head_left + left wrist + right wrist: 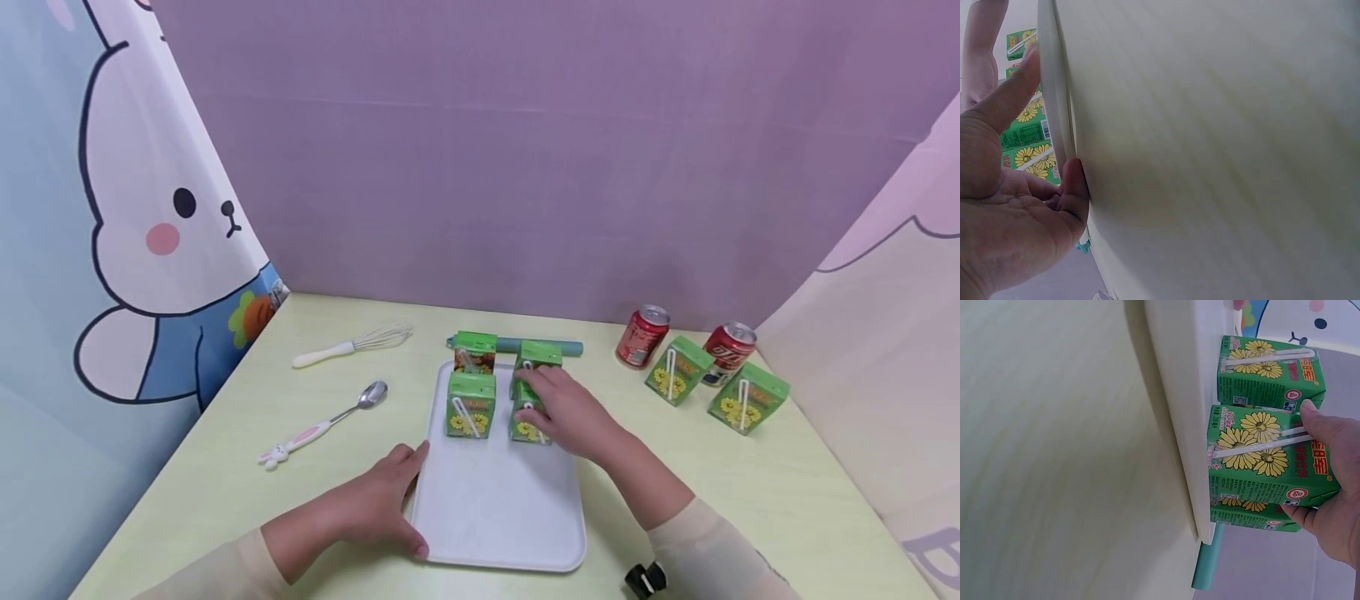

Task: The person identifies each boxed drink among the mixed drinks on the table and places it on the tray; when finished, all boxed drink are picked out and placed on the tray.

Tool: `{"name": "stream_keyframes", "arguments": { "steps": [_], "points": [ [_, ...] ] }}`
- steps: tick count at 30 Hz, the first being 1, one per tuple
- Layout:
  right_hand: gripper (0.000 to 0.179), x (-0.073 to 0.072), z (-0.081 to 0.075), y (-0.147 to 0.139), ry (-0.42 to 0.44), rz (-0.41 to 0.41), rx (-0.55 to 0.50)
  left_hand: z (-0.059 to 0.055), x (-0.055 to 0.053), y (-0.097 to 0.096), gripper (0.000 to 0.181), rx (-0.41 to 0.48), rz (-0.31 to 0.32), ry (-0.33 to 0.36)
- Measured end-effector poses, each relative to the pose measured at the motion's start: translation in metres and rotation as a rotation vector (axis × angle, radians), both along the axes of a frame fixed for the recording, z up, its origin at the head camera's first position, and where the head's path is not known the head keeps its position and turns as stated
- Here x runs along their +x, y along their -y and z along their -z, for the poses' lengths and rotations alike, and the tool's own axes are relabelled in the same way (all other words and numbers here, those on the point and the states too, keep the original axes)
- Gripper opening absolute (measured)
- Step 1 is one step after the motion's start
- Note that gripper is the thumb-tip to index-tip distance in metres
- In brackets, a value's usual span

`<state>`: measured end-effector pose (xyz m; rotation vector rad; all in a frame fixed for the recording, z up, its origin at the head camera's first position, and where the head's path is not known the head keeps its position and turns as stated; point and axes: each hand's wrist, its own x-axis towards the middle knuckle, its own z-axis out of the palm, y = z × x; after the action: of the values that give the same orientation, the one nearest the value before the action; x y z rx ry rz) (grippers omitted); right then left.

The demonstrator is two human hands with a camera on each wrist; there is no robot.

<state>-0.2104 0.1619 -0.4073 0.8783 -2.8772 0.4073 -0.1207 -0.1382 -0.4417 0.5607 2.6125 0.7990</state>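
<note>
A white rectangular tray [498,508] lies on the table, with several green drink cartons standing at its far end. My right hand [573,412] grips the near right carton [531,425] by its top, thumb on one side and fingers on the other. In the right wrist view this carton [1260,453] shows yellow flowers and a white straw; its base is at the tray's surface. Just behind it stands another carton [540,354], and the near left carton [471,406] is beside it. My left hand [378,500] rests against the tray's left edge, thumb and fingers spread apart.
Left of the tray lie a spoon with a rabbit handle [307,435] and a whisk [352,346]. A teal stick [570,347] lies behind the tray. Two red cans [642,337] and two more cartons [678,371] stand at the right. Fabric walls [525,167] border the table.
</note>
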Motion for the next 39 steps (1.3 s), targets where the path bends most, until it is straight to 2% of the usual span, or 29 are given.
{"name": "stream_keyframes", "arguments": {
  "steps": [9, 13, 17, 21, 25, 30, 34, 39],
  "points": [
    [0.063, -0.001, -0.003, 0.000, 0.001, -0.006, 0.011, 0.001, -0.003, 0.001, 0.137, -0.001, 0.012, -0.015],
    [0.075, -0.002, -0.007, -0.004, 0.068, 0.017, 0.004, 0.001, -0.003, 0.000, 0.138, 0.000, 0.013, -0.013],
    [0.079, -0.003, -0.016, -0.017, 0.092, 0.056, -0.066, 0.001, -0.003, -0.001, 0.138, 0.005, 0.010, -0.002],
    [0.070, -0.008, -0.032, -0.041, 0.024, 0.088, -0.164, 0.003, -0.003, -0.001, 0.138, -0.002, 0.010, -0.001],
    [0.065, -0.018, -0.046, -0.071, -0.039, 0.167, -0.206, 0.004, -0.003, 0.000, 0.139, -0.007, 0.009, -0.005],
    [0.067, -0.033, -0.054, -0.112, -0.095, 0.308, -0.223, 0.004, -0.003, 0.000, 0.139, -0.007, 0.008, -0.009],
    [0.080, -0.044, -0.050, -0.142, -0.095, 0.414, -0.177, 0.003, -0.002, 0.000, 0.138, -0.005, 0.006, -0.005],
    [0.088, -0.057, -0.036, -0.171, -0.058, 0.511, -0.122, 0.003, -0.002, 0.000, 0.138, -0.006, 0.006, 0.000]
  ]
}}
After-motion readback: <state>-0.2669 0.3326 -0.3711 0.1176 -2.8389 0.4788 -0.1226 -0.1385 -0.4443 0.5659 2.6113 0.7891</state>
